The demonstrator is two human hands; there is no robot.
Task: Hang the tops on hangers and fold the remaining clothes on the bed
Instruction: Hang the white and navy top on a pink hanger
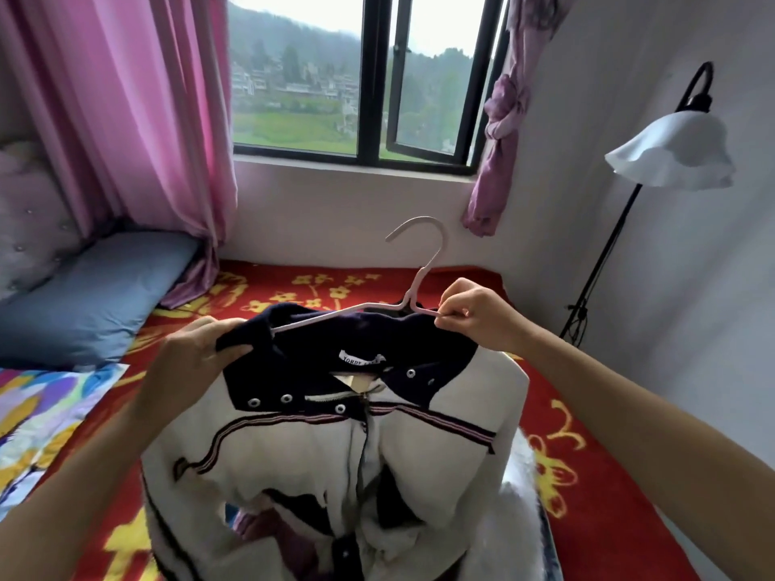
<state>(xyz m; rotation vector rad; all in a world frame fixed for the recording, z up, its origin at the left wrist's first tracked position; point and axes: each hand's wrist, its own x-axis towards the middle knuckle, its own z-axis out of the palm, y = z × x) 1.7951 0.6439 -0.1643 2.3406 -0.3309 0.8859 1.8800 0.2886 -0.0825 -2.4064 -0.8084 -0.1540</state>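
Left hand [197, 354] grips the navy collar edge of the white top [419, 450], held above the bed [595, 396]. Hanger [415, 285] sits in the neckline with its long axis left to right, hook upward and curling left. Right hand [474, 316] pinches the hanger's right arm

Both forearms reaching forward, left hand [197, 354] gripping jacket collar [318, 341], right hand [478, 316] fingers pinching hanger [422, 271]

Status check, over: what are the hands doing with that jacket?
Left grip holds the navy collar of the jacket; right grip pinches the hanger. The hanger lies across the neck opening, the jacket lifted over the bed. Nothing blocking.
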